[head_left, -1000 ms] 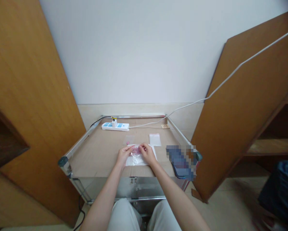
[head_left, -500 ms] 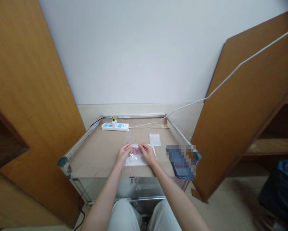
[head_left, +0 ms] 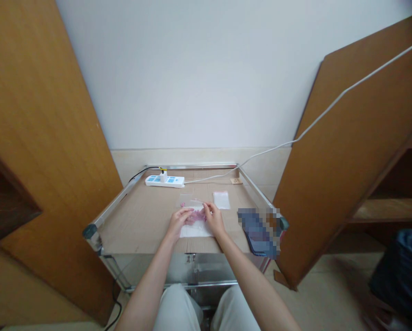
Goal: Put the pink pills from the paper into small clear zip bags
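Pink-filled clear plastic bag (head_left: 196,217): just below the centre of the frame, between the two hands; whether its underside touches what lies below cannot be told.
Left hand (head_left: 180,221): thumb and fingers pinching the bag's left side.
Right hand (head_left: 214,219): thumb and fingers pinching at the bag's right side, with a strip of clear film (head_left: 198,201) running up-left from the fingertips.
White flat rectangular sheet (head_left: 194,232): under the bag, lower centre, partly hidden.
Clear flat packet with a pink piece (head_left: 183,204): on the tabletop, just above the left hand.
Translucent whitish rectangular sleeve (head_left: 221,200): above the right hand, right of centre.
Dark blue flat object (head_left: 259,234): lower right of centre, blurred by pixelation.
White power strip with blue sockets (head_left: 174,181): left of centre, a white plug (head_left: 163,176) in it.
Brown cardboard tabletop (head_left: 133,225): lower middle of the frame, beneath all these.
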Available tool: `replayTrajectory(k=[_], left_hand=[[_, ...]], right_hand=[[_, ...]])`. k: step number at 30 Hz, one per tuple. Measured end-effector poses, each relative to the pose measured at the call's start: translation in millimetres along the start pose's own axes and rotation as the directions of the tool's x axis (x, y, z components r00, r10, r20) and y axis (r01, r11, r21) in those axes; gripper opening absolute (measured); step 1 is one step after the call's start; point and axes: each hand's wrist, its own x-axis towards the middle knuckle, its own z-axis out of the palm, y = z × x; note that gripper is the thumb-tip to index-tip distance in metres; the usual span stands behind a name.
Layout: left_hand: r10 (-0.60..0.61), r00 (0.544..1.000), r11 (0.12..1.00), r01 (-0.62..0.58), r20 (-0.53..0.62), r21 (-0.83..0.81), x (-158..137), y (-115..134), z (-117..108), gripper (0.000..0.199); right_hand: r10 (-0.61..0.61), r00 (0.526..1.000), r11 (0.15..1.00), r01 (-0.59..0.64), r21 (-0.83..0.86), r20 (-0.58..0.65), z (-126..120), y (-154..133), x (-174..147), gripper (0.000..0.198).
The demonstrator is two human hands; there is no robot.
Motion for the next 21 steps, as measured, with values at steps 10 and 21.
replayTrajectory(k=[10, 21], left_hand=[[-0.01, 0.999, 1.0, 0.01, -0.041, -0.008, 2.6, -3.2, -1.0, 0.034], [0.018, 0.995, 0.997, -0.025, -0.095, -0.073, 1.3, 1.6, 1.6, 0.046]], right_hand=[[0.029, 0.999, 0.997, -0.027, 0.069, -0.026, -2.2, -6.9, -0.5, 0.037], [-0.078, 0.995, 0.997, 0.078, 0.005, 0.056, -2.4, -12.5, -3.8, 0.024]])
